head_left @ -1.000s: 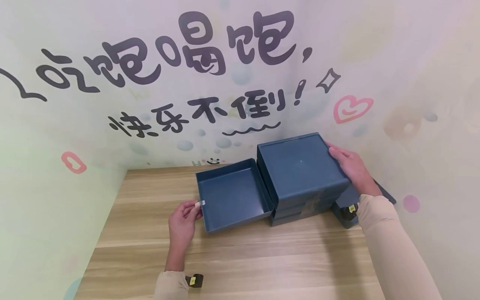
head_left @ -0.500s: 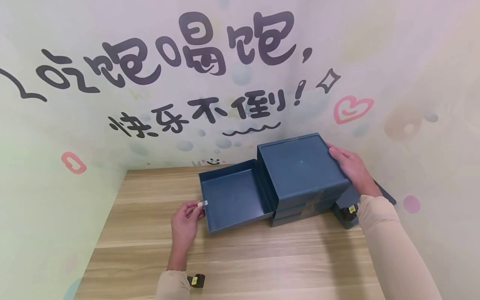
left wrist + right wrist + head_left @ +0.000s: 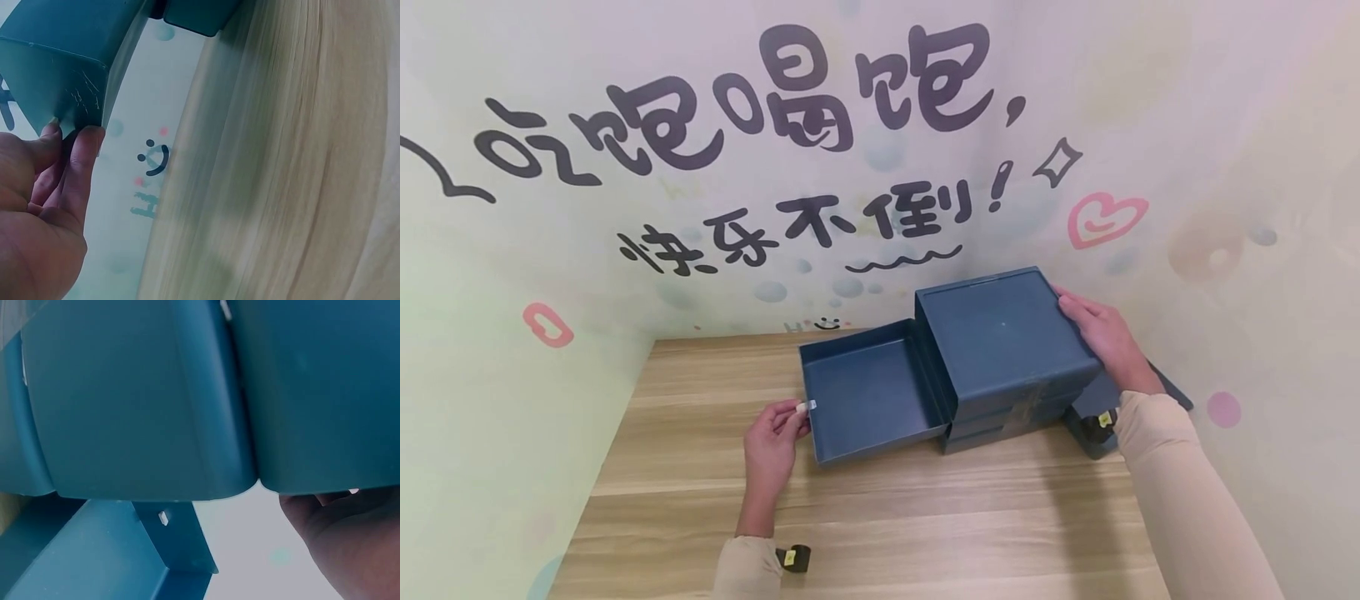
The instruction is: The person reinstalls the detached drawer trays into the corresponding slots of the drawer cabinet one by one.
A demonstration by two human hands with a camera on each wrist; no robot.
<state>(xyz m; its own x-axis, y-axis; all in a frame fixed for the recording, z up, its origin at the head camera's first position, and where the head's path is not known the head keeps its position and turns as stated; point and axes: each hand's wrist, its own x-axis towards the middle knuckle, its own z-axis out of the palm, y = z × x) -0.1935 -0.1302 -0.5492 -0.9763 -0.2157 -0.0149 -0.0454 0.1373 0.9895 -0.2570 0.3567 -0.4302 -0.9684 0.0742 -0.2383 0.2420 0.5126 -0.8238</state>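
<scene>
A dark blue drawer cabinet (image 3: 1003, 337) stands on the wooden table (image 3: 865, 517) near the wall. Its top drawer (image 3: 868, 392) is pulled out to the left and holds nothing. My left hand (image 3: 772, 446) pinches the small white handle tab (image 3: 810, 407) on the drawer's front. In the left wrist view the fingers (image 3: 81, 156) grip the drawer's front wall (image 3: 69, 69). My right hand (image 3: 1101, 333) rests on the cabinet's right edge with fingers laid over the top. The right wrist view shows the cabinet's blue back (image 3: 144, 400) close up and my right hand (image 3: 344, 531) below it.
Another dark blue piece (image 3: 1093, 412) lies on the table behind the cabinet at the right, partly hidden by my right arm. A wall with black lettering and a pink heart (image 3: 1105, 218) rises just behind the table. Bare wood stretches across the near half.
The top drawer has slid a little to the right into the cabinet, with my left hand on its tab. The right hand has stayed where it was.
</scene>
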